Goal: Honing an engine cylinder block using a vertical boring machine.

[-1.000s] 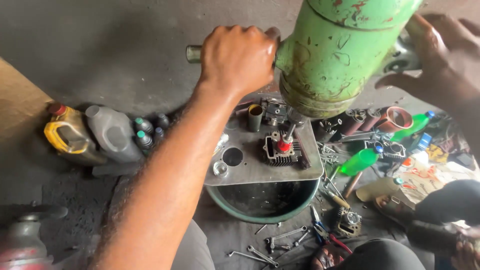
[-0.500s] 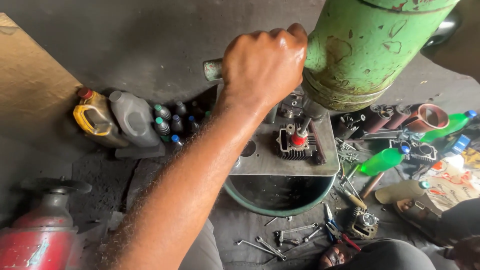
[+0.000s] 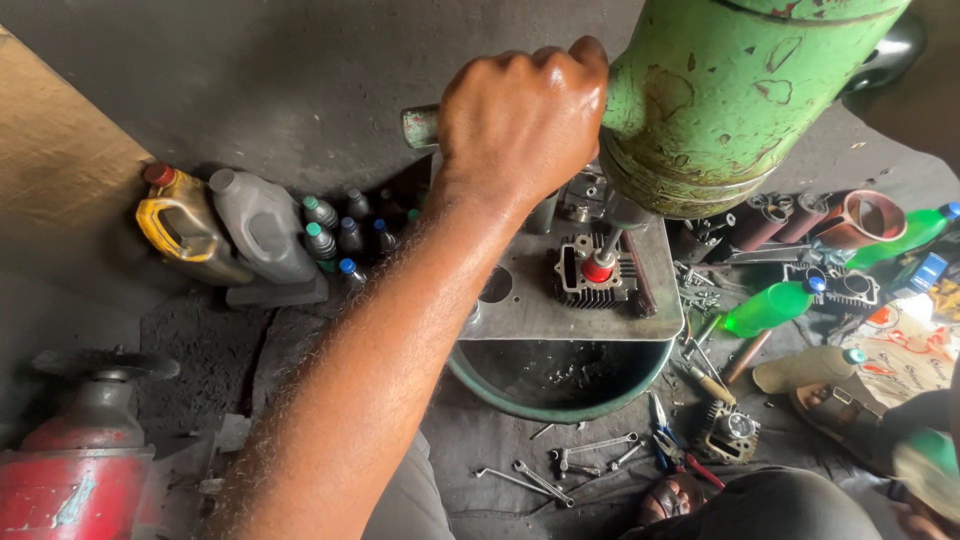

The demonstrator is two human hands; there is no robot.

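Observation:
My left hand (image 3: pixel 520 120) is clenched around a short green metal handle (image 3: pixel 420 126) that sticks out of the side of a big, chipped green machine body (image 3: pixel 730 100) at the top right. Under the machine, a finned engine cylinder (image 3: pixel 590 275) sits on a grey metal plate (image 3: pixel 560 318). A rod with a red tip (image 3: pixel 598 268) reaches down from the machine into the cylinder. My forearm runs up from the bottom left. My right hand is out of view.
A green basin (image 3: pixel 560 400) lies under the plate. A yellow jug (image 3: pixel 180 225), a grey jug (image 3: pixel 265 225) and small bottles (image 3: pixel 345 240) stand left. Wrenches (image 3: pixel 540 478), pliers (image 3: pixel 675 450), green bottles (image 3: pixel 770 308) and another cylinder (image 3: pixel 730 432) litter the floor. A person's sandalled foot (image 3: pixel 830 405) is right; a red machine (image 3: pixel 70 480) sits bottom left.
My left hand and the handle have shifted right and up in view. My right hand, on the machine at the top right a second ago, has left the view.

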